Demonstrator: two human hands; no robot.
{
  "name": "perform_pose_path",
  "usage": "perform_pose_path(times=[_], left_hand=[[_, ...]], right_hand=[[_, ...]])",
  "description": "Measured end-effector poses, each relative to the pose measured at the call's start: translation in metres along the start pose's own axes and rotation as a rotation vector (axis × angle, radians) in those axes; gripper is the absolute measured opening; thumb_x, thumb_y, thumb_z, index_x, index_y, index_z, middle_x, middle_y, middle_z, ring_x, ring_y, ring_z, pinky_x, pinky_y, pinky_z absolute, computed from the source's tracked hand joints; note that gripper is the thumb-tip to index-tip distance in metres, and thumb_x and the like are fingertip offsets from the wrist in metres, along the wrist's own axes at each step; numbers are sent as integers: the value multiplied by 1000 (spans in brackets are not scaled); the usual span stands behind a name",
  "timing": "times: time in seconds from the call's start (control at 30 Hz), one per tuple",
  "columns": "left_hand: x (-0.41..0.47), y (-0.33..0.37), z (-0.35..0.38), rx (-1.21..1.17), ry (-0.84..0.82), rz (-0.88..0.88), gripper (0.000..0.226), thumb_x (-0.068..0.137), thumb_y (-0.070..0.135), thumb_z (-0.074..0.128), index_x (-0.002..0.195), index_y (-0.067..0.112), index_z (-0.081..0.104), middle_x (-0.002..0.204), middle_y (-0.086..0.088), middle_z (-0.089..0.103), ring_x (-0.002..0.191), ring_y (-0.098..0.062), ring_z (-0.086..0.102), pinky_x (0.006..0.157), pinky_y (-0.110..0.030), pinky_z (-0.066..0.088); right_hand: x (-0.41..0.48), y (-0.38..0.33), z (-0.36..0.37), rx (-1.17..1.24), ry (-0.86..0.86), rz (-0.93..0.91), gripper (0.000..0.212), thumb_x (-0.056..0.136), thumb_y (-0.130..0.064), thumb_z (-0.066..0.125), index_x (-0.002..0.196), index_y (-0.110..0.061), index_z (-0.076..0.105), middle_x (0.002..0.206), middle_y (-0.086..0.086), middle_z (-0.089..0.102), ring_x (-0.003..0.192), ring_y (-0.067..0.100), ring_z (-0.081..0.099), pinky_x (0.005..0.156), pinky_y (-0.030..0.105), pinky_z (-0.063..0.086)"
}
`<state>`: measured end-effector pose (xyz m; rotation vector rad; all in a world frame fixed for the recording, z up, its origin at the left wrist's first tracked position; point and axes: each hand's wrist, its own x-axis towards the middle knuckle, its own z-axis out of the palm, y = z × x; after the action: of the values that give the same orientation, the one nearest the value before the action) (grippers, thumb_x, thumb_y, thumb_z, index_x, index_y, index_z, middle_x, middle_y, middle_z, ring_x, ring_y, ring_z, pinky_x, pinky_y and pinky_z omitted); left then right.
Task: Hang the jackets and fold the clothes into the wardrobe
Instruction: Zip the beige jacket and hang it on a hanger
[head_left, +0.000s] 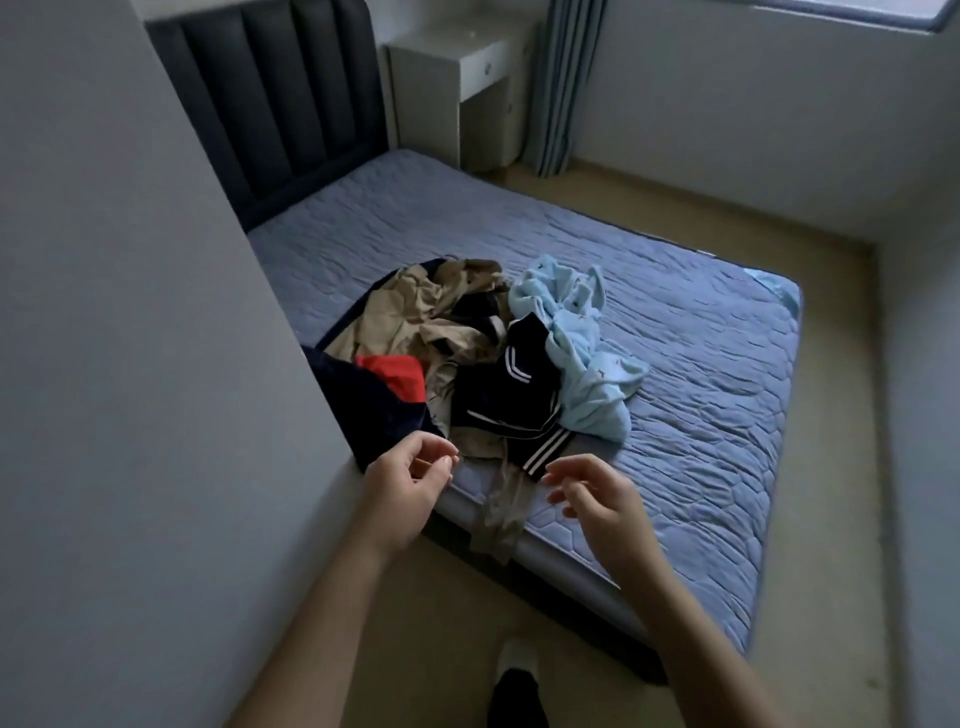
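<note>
Neither hand grips anything: my left hand (410, 483) and right hand (597, 499) hover, fingers loosely curled, at the near edge of the clothes pile (483, 364). It lies heaped on the mattress (701, 374), tan jacket (415, 317) and navy striped garment (514, 395) tangled together. I judge nothing is hung or folded yet.

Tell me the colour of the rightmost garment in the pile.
The garment is light blue with small dark prints; head view.

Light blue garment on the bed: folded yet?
Unfolded: the light blue patterned garment lies crumpled and twisted on the quilted blue mattress.
</note>
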<state>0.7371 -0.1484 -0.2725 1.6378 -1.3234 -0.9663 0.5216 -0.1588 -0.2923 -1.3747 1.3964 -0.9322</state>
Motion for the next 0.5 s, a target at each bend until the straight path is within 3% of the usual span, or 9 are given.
perform_pose_path(times=[0.1, 0.17, 0.27, 0.37, 0.43, 0.5], left_hand=[[63, -28, 24, 23, 14, -80, 16, 90, 6, 58, 86, 19, 67, 79, 1, 70, 76, -9, 65, 71, -18, 51], [103, -48, 39, 16, 38, -153, 19, 88, 2, 58, 82, 18, 66, 78, -2, 70, 74, -13, 66, 73, -24, 51], [155, -78, 56, -10, 46, -265, 21, 87, -1, 58, 79, 17, 66, 78, -5, 69, 76, -20, 65, 75, -33, 52], [206, -115, 64, 55, 67, -357, 19, 85, 7, 61, 78, 24, 66, 78, 5, 68, 77, -9, 63, 72, -24, 50], [243, -145, 66, 121, 100, -442, 14, 84, 12, 63, 81, 25, 65, 85, 6, 66, 83, -8, 62, 72, -22, 47], [281, -180, 69, 213, 130, -548, 11, 83, 13, 64, 90, 21, 63, 100, 1, 62, 94, -17, 61, 76, -24, 42]], right_hand=[[74, 23, -1, -14, -25, 71, 35, 89, 4, 48, 83, -25, 66, 82, 1, 71, 77, 20, 66, 70, 37, 52], [126, 35, 4, -9, -51, 119, 34, 89, 4, 47, 83, -23, 66, 82, 4, 71, 77, 27, 66, 68, 38, 50], [194, 54, 18, -33, -102, 174, 33, 89, 4, 47, 82, -22, 66, 82, 2, 71, 73, 19, 64, 69, 34, 50], [255, 81, 41, -73, -165, 236, 32, 91, 0, 46, 83, -25, 66, 81, 0, 71, 71, 14, 63, 64, 31, 49], [289, 103, 60, -103, -219, 280, 32, 91, -3, 46, 84, -26, 66, 82, 0, 71, 72, 15, 63, 63, 29, 48], [321, 128, 80, -147, -254, 309, 33, 88, -4, 47, 80, -30, 66, 81, -2, 71, 73, 14, 64, 63, 26, 48]])
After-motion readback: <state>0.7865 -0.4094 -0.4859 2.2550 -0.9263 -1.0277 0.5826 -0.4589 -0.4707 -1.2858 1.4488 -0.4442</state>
